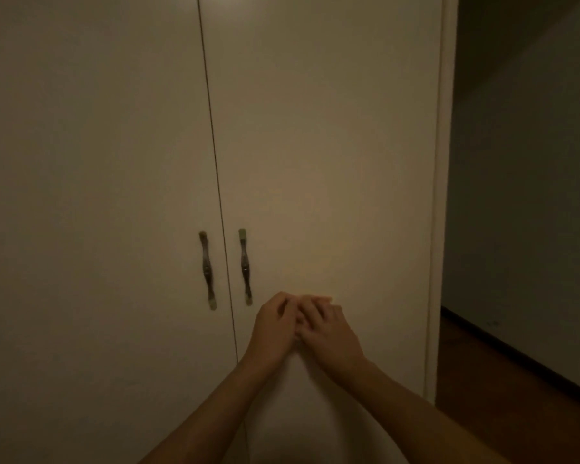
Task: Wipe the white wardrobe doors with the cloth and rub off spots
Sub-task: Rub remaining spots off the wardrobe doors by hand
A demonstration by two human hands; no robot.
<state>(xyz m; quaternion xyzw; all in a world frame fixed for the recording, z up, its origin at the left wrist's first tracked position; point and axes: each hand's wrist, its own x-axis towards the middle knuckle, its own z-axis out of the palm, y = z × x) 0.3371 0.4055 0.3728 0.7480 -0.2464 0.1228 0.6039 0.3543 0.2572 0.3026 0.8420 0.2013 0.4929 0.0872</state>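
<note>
Two bare forearms rise from the bottom of the frame and meet low in the centre. The left hand (275,326) has its fingers curled, and the right hand (329,329) touches it with its fingers bent over it. Both are close against the right door (325,155). No cloth shows, and in the dim light I cannot tell whether either hand pinches one. From left to right there are two tall white wardrobe doors, the left door (98,195) and the right one, split by one dark vertical seam (215,155). There are also two slim upright handles, the left handle (207,269) and the right handle (245,266). The hands sit just right of the right handle's lower end. Most of that door runs upward from them, and the left hand is nearer the seam. A wooden floor (516,380) fills the lower right.
</note>
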